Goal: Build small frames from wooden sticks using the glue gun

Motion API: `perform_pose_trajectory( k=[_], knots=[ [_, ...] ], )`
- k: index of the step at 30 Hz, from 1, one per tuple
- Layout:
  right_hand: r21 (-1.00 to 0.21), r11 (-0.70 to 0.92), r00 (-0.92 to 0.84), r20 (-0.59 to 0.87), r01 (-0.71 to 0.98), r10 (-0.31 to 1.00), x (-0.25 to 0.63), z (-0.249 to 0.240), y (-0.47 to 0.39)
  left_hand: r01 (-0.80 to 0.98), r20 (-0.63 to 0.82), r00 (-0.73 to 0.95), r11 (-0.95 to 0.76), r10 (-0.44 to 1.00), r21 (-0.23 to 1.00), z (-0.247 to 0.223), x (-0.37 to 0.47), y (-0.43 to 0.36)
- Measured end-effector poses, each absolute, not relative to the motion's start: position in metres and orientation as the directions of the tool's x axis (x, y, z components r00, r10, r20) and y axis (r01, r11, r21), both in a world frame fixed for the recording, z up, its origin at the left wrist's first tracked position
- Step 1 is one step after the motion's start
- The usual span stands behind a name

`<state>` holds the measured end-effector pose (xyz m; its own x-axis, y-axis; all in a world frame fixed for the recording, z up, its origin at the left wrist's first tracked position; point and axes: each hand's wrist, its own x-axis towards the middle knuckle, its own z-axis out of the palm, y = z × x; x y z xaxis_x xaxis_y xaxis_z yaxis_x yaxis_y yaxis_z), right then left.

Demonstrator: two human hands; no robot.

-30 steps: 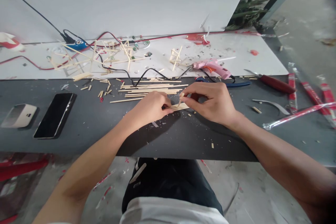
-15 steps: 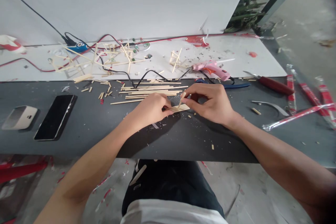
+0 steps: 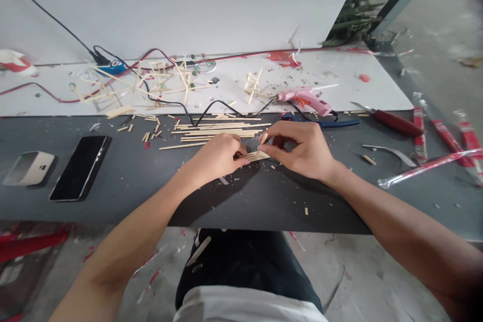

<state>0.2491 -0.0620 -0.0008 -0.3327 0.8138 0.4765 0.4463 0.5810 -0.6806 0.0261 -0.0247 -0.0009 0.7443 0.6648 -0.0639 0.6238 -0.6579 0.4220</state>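
Right hand (image 3: pixel 304 148): thumb and forefinger pinching a short stick (image 3: pixel 264 138), tilted upright, lower end down at the stick row (image 3: pixel 258 156); contact there too small to confirm. Left hand (image 3: pixel 224 155): fingers and thumb closed on the left end of that row, which lies near flat, just over the table (image 3: pixel 241 206), between the two hands. How many sticks in the row, cannot tell; fingers cover part.

Just beyond the left hand: loose sticks (image 3: pixel 219 132), roughly parallel, side to side. Left of those, cut bits (image 3: pixel 151 134), scattered. Beyond the right hand: blue-handled tool (image 3: pixel 341 123), partly hidden by the hand. Behind it, pink glue gun (image 3: pixel 302 96) on its side on the white board (image 3: pixel 324 70), nozzle pointing left.

Right of the right hand: red-handled knife (image 3: pixel 398 122), blade to the left; curved strip (image 3: pixel 390 152) nearer the person; red packets (image 3: pixel 418 133) at the far right, some crossing.

Far left: phone (image 3: pixel 80 168), dark screen up; white case (image 3: pixel 30 168) just beside it. On the board: small frame (image 3: pixel 253 85) near the glue gun, larger frame (image 3: pixel 134 85) further left, black cord (image 3: pixel 169 103) running in front of it.
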Motion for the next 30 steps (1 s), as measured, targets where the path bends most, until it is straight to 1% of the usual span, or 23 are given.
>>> perform_pose_trajectory(
  k=[8, 14, 30],
  knots=[
    [-0.655, 0.609, -0.332, 0.511, 0.447, 0.793, 0.2471, -0.0001, -0.0614, 0.610, -0.049, 0.753, -0.669, 0.656, 0.425, -0.0019, 0.0259, -0.0246],
    [-0.674, 0.581, -0.340, 0.472, 0.456, 0.814, 0.2461, 0.0001, -0.0621, 0.622, -0.056, 0.739, -0.647, 0.672, 0.441, -0.0007, 0.0269, -0.0249],
    [-0.679, 0.574, -0.336, 0.466, 0.458, 0.819, 0.2468, 0.0005, -0.0623, 0.619, -0.062, 0.735, -0.630, 0.675, 0.469, -0.0032, 0.0250, -0.0240]
  ],
)
